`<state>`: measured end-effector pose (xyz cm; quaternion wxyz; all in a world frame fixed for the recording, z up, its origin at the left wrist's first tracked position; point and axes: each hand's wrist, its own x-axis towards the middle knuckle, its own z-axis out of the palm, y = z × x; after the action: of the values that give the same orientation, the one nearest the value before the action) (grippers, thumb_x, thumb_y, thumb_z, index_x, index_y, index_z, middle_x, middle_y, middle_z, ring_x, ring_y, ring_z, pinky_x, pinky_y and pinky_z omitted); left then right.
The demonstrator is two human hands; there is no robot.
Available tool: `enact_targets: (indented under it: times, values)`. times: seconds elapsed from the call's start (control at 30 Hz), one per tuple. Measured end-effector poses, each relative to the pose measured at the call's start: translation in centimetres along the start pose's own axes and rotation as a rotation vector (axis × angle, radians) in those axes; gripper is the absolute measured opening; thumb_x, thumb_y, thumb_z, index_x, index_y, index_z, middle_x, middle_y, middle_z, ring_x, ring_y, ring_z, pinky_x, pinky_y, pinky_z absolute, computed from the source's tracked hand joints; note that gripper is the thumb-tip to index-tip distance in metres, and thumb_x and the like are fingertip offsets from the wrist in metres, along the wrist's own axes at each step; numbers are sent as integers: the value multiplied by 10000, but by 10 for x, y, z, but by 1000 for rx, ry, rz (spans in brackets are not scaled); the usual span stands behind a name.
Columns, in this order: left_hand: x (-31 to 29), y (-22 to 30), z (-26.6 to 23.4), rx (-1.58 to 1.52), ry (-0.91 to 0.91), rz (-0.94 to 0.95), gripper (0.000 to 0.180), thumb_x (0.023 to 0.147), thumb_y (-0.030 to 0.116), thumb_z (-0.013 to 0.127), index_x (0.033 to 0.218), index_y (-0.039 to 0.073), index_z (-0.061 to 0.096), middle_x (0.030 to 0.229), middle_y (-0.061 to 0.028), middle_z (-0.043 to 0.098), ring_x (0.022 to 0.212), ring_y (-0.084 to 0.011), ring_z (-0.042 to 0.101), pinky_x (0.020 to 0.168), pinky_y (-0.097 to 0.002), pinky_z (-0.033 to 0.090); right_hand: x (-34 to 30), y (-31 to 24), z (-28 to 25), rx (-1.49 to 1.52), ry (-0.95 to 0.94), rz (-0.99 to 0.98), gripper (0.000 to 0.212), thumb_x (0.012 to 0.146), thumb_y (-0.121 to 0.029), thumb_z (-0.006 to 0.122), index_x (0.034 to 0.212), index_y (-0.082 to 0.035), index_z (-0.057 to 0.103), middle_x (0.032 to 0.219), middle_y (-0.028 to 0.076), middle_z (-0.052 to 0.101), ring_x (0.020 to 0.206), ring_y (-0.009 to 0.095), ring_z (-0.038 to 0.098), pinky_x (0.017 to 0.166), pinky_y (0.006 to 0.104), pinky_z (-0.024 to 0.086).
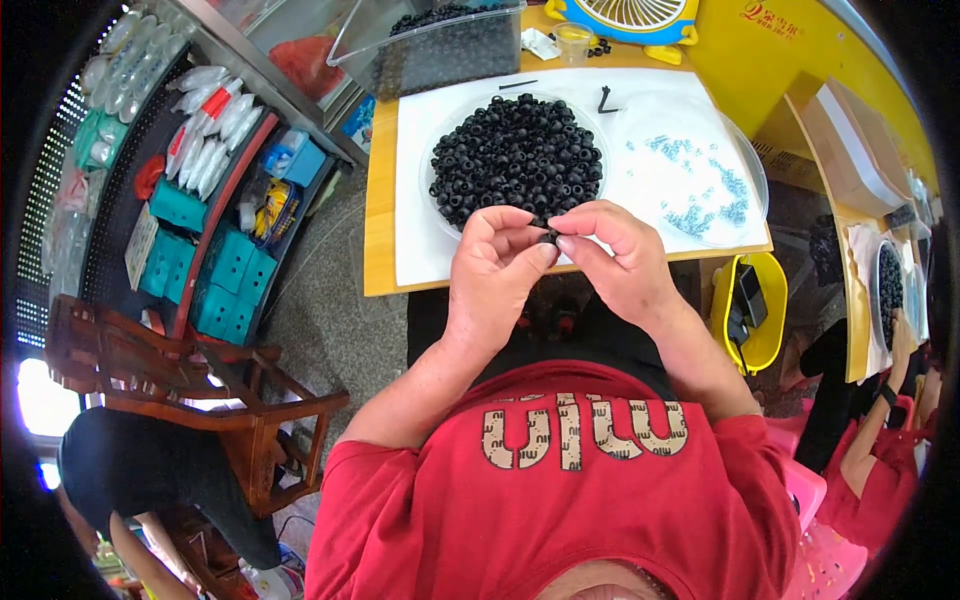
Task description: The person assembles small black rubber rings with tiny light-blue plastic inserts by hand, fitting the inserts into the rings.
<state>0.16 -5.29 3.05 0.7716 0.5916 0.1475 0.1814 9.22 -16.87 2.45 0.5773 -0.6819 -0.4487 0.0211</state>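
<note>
My left hand [498, 270] and my right hand [622, 262] meet at the near edge of the table, fingertips closed in a pinch. Between them is a small black part [548, 236], mostly covered by the fingers; it looks like one of the black ring pieces, though its exact shape is hidden. Just beyond lies a round clear tray heaped with black ring pieces [515, 150]. To its right, another round clear tray [757, 185] holds scattered small, clear bluish pieces [700, 190]. Two thin black strips rest behind the heap, one straight [518, 84] and one bent [607, 100].
A clear bin [440, 50] of black pieces stands at the back left, near a blue and yellow fan [640, 20]. A yellow bucket [750, 310] hangs low at the right. Wooden chair [250, 420] and stocked shelves flank the left. Other people sit at both sides.
</note>
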Motion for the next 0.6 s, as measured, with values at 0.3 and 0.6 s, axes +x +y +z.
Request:
enact_targets:
  times: [0.3, 0.6]
  values:
    - [0, -12, 1, -197, 37, -89, 262, 738, -50, 549, 938, 22, 397, 841, -80, 511, 771, -115, 518, 688, -221, 456, -10, 9, 13, -140, 121, -135, 290, 598, 12, 626, 878, -41, 574, 789, 97, 555, 745, 240, 547, 635, 294, 456]
    - [3, -13, 6, -107, 47, -56, 272, 734, -52, 546, 941, 15, 383, 847, -85, 523, 782, -110, 515, 702, -217, 451, -7, 11, 4, -178, 54, -206, 276, 595, 6, 620, 863, -45, 571, 767, 93, 551, 735, 246, 542, 645, 310, 450]
